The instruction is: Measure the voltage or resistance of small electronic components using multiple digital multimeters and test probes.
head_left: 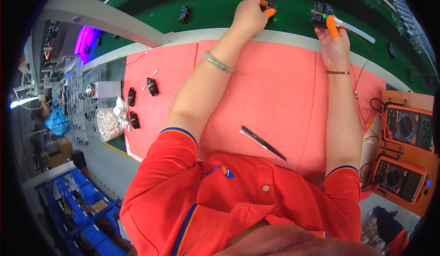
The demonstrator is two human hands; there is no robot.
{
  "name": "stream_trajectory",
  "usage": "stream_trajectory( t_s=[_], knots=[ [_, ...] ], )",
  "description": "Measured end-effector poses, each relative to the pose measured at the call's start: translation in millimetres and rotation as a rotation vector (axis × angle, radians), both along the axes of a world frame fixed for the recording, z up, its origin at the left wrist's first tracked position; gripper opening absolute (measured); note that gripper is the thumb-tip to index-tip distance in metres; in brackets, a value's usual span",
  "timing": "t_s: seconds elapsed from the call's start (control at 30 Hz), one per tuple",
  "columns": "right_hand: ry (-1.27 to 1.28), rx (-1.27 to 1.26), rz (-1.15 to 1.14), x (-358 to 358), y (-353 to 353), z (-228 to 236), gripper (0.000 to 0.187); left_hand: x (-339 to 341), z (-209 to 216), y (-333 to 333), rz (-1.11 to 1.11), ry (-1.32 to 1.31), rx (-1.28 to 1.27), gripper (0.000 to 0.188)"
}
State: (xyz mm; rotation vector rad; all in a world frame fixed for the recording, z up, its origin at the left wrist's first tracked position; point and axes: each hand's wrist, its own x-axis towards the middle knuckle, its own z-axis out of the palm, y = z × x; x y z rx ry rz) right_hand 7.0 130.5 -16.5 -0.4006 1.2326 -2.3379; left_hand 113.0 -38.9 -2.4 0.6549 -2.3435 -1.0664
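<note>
Both my arms reach over the pink mat (pixel 256 86) to the green belt (pixel 211 8) beyond it. Orange finger cots cover some fingertips. My left hand (pixel 250 15) closes its thumb and a finger round a small black electronic module (pixel 272 5) at the belt. Farther right, my right hand (pixel 336 47) grips another black electronic module (pixel 321 14) with a green light on it. A white stick with a translucent shaft (pixel 355 29) juts rightward from the same hand; how the fingers hold it is partly hidden.
Black tweezers (pixel 265 144) and a cotton swab (pixel 252 138) lie on the mat. Several black modules (pixel 152 87) sit at its left, by a tub of swabs (pixel 107 124). Two orange multimeters (pixel 407 125) stand right. A metal post (pixel 105 18) crosses upper left. Another module (pixel 184 15) rests on the belt.
</note>
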Motion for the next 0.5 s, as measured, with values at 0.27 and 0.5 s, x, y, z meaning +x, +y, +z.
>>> stream_trajectory(
  t_s=[0.27,0.5],
  knots=[
    [0.021,0.021,-0.012,2,0,3,0.024,56,22,-88,0.482,-0.586,-0.656,0.035],
    [0.075,0.081,-0.041,0,5,3,0.026,37,24,-77,0.230,-0.230,-0.115,0.040]
  ],
)
